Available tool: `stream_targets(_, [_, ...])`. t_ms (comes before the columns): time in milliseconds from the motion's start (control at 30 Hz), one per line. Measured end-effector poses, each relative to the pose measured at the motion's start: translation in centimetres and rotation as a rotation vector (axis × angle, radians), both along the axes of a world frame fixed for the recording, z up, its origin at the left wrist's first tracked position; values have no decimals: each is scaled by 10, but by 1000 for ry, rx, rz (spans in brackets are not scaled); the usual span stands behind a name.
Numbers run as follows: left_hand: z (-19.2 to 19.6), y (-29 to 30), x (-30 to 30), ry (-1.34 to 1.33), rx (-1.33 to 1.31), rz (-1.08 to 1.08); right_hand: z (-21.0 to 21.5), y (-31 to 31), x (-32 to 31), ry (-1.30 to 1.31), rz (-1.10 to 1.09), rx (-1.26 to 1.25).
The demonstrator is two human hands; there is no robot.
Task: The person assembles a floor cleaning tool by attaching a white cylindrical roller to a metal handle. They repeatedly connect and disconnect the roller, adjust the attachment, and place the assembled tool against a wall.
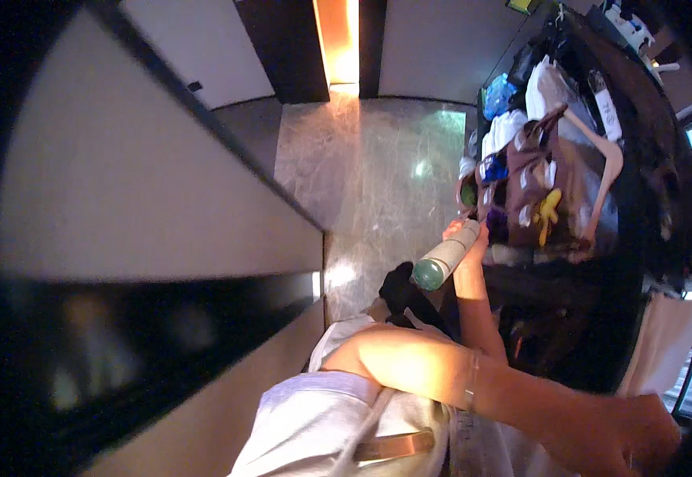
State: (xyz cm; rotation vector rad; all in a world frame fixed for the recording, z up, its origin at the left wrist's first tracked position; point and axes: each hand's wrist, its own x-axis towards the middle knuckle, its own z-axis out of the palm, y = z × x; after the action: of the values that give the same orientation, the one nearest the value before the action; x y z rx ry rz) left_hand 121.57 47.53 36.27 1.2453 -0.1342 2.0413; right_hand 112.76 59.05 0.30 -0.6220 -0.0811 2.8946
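My right hand (474, 231), reaching forward, is closed round a cylindrical bottle (448, 256). The bottle has a pale wrapped label and a green end tilted down toward the left. My left arm crosses in front of my body, and my left hand (640, 429) is at the lower right. Its fingers are hidden and dim, so what it touches does not show. Just beyond the bottle is a brown cloth organizer (530, 184) with small items in its pockets, among them a yellow thing (551, 211).
A pale hanger (603, 156) lies against dark clothing on the right. White cloths (506, 129) and a blue plastic bag (499, 94) sit behind the organizer. Grey stone-look flooring (370, 159) runs ahead. A large pale panel (163, 175) stands at left, and pale fabric (660, 342) hangs at right.
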Motion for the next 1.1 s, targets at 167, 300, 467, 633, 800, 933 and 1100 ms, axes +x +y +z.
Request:
stream_targets(167, [-63,2,-191,497,-767,1129,65,82,-96,-82,-7,272])
stream_targets(300, [-179,-10,-270,314,-1455,806,145,70,-178,-50,-210,591])
stream_targets(467, [-186,48,-354,7,-1366,132,147,111,-267,-44,-86,603])
stream_targets(633, [-211,75,-459,-295,-1059,-159,118,159,-353,-161,-53,473])
stream_targets(800, [-219,106,-561,-441,-1124,-362,101,196,-433,-345,-126,416])
stream_targets(933, [-221,118,-597,-798,-1059,-531,105,211,-460,-323,-163,511])
stream_targets(1100, [-209,139,-625,-627,-1226,-56,94,249,-482,-274,-105,498])
